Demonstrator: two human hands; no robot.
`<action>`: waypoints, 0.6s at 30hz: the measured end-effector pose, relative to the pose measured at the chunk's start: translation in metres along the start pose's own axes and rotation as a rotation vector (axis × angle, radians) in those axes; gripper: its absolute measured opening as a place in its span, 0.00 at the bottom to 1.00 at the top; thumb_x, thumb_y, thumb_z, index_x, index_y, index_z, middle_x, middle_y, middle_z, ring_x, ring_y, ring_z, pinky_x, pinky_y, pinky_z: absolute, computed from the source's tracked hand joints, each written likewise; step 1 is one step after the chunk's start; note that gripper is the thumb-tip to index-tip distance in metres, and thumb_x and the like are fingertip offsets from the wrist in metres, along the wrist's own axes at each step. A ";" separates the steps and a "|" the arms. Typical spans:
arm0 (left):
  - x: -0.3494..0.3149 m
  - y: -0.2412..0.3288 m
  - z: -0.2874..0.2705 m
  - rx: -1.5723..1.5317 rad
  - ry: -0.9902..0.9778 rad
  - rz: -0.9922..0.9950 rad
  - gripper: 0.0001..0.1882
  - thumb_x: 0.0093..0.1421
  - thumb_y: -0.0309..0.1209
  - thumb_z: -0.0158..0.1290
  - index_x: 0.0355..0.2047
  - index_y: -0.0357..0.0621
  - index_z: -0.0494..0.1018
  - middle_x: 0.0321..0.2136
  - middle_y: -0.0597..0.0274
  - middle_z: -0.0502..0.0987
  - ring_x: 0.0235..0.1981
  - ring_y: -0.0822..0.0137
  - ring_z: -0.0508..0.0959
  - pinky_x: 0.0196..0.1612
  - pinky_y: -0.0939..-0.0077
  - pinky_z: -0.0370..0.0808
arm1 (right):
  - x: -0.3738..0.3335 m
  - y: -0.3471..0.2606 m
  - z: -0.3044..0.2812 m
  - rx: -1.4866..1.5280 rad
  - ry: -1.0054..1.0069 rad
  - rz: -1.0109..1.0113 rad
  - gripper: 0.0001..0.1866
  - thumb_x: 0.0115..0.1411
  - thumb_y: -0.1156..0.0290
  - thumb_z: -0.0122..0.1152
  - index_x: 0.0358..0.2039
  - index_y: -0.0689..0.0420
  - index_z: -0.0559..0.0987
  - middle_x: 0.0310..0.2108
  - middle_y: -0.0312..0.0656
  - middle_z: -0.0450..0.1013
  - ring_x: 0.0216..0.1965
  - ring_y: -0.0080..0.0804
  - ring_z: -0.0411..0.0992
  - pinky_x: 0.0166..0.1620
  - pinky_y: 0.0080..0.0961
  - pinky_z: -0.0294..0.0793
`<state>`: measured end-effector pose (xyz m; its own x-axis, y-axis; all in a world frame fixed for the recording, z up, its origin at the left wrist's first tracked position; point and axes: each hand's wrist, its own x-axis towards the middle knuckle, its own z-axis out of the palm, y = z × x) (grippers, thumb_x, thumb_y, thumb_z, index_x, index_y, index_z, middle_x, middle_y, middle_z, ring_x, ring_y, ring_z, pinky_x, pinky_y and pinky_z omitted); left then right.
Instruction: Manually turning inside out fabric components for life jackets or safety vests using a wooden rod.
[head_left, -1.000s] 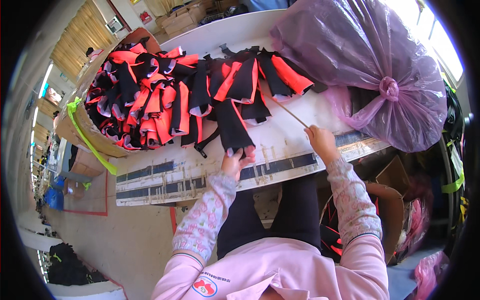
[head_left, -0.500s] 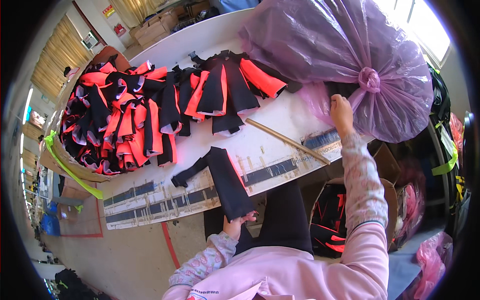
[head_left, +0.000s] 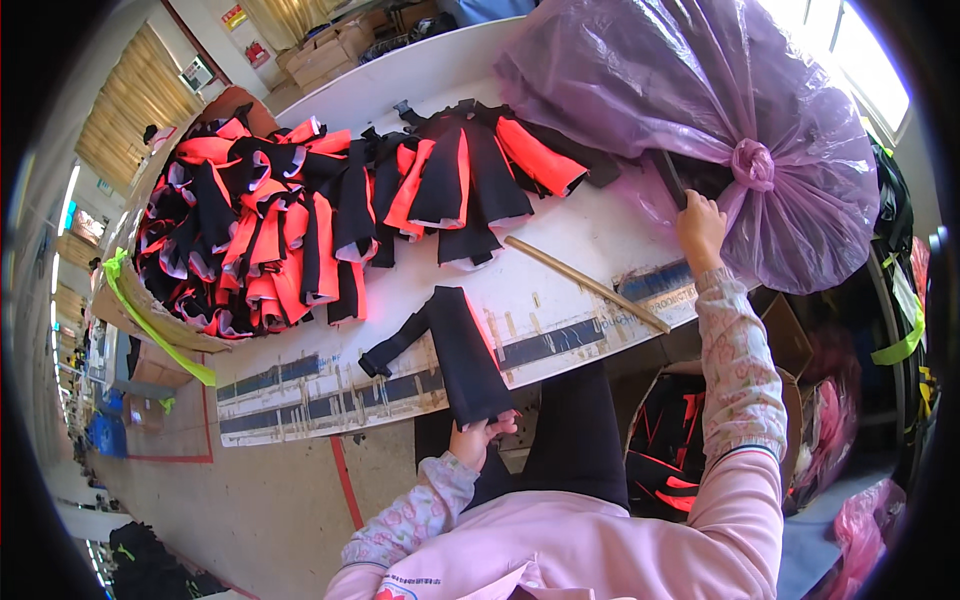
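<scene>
My left hand (head_left: 482, 440) is closed on the lower end of a flared black fabric piece (head_left: 462, 355) with a bright orange-pink edge. Its black strap and buckle lie on the white table (head_left: 560, 290), to the left of the piece. Over at the table's right side, my right hand (head_left: 702, 235) is closed on a thin dark strip (head_left: 668, 180), which slants up and to the left from the fingers. Beside that hand rests a large knotted purple plastic bag (head_left: 690, 90). Dark material, too shaded to name, lies under the bag's near edge.
A cardboard box (head_left: 135, 240) at left overflows with similar black and orange pieces (head_left: 265, 230); several more (head_left: 465, 180) lie fanned out. A narrow wooden stick (head_left: 590, 285) crosses the table. Below its right edge stands an open box (head_left: 665, 440) holding black and orange items.
The dark strip now shows above my right hand, which was lower against the bag's edge before. My left hand keeps its grip on the fabric piece. The whole view has shifted slightly.
</scene>
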<state>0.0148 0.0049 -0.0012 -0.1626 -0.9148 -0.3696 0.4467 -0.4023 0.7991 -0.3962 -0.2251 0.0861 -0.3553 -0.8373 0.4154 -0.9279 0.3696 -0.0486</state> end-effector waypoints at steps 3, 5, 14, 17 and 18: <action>-0.002 0.006 0.005 -0.001 0.011 -0.019 0.12 0.62 0.32 0.45 0.42 0.38 0.69 0.34 0.52 0.75 0.36 0.59 0.77 0.37 0.68 0.77 | -0.023 -0.004 -0.019 0.244 0.269 -0.159 0.16 0.49 0.74 0.50 0.41 0.52 0.74 0.35 0.41 0.73 0.38 0.39 0.70 0.44 0.38 0.65; -0.003 0.012 0.009 -0.065 -0.007 -0.037 0.10 0.62 0.30 0.45 0.40 0.37 0.69 0.35 0.52 0.74 0.36 0.59 0.77 0.35 0.67 0.78 | -0.036 -0.011 -0.042 0.460 0.419 -0.332 0.15 0.50 0.77 0.50 0.40 0.53 0.74 0.34 0.42 0.73 0.37 0.39 0.70 0.42 0.36 0.66; 0.006 0.055 0.027 -0.150 -0.042 -0.019 0.08 0.61 0.24 0.41 0.39 0.41 0.68 0.38 0.49 0.75 0.37 0.57 0.77 0.37 0.65 0.77 | -0.178 -0.087 -0.133 1.549 -0.346 -0.188 0.07 0.55 0.79 0.54 0.36 0.62 0.72 0.35 0.37 0.72 0.35 0.22 0.69 0.40 0.19 0.68; 0.013 0.052 0.031 -0.193 0.012 -0.052 0.08 0.60 0.25 0.42 0.38 0.42 0.68 0.37 0.52 0.76 0.36 0.61 0.78 0.39 0.69 0.76 | -0.225 -0.111 -0.147 1.543 -0.336 -0.527 0.11 0.48 0.76 0.60 0.34 0.59 0.73 0.36 0.40 0.73 0.39 0.30 0.69 0.45 0.25 0.66; 0.019 0.045 0.028 -0.226 0.025 -0.056 0.08 0.60 0.25 0.42 0.39 0.42 0.69 0.37 0.53 0.76 0.36 0.62 0.78 0.39 0.70 0.75 | -0.233 -0.116 -0.138 1.427 -0.206 -0.724 0.14 0.45 0.76 0.61 0.35 0.59 0.73 0.37 0.40 0.74 0.41 0.34 0.69 0.47 0.28 0.65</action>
<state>0.0071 -0.0315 0.0406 -0.1715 -0.8891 -0.4243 0.6236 -0.4315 0.6519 -0.1905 -0.0172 0.1204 0.2829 -0.7413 0.6087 -0.2000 -0.6662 -0.7184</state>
